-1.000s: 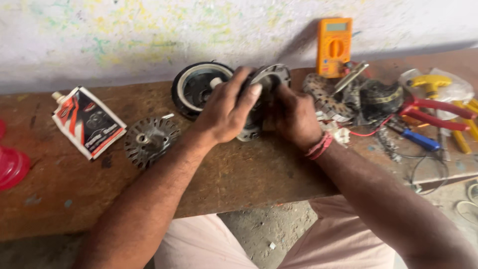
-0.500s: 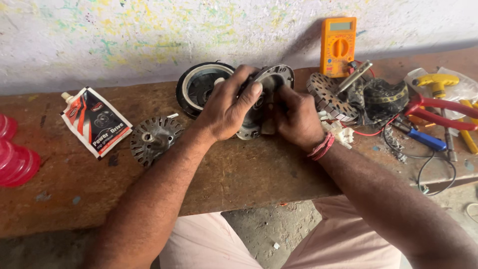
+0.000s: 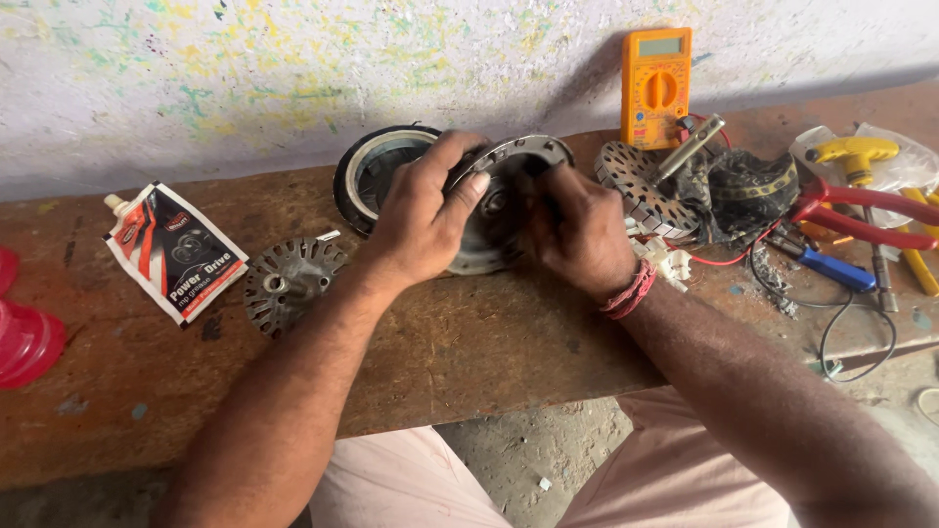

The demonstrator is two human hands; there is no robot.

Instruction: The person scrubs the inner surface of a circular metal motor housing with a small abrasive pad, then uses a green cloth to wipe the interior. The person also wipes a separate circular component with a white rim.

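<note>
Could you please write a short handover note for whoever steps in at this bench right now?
Left hand grips the round metal motor housing from the left; right hand presses fingers into its centre. The housing stands tilted on the wooden bench. The black ring lies behind it, the slotted disc and grease pouch to the left, untouched. Multimeter and red pliers sit right.
</note>
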